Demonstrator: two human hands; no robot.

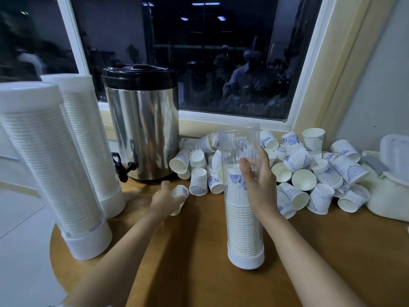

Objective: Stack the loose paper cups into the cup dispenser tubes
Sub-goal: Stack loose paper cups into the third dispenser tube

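item: left grip [169,199], clasping one paper cup [180,192], low on the table [199,251].
item: right grip [259,180], wrapped round the part-filled dispenser tube [240,140], steadying it.
step: loading. next, probably: raise your cup above the right grip and seat it squarely in the tube's top.

Left hand [164,201] grips paper cup [179,192]. Right hand [260,187] holds clear tube [232,151], upright on table [199,273], part-filled with stacked cups [243,231]. Loose cups [298,171] heaped behind.
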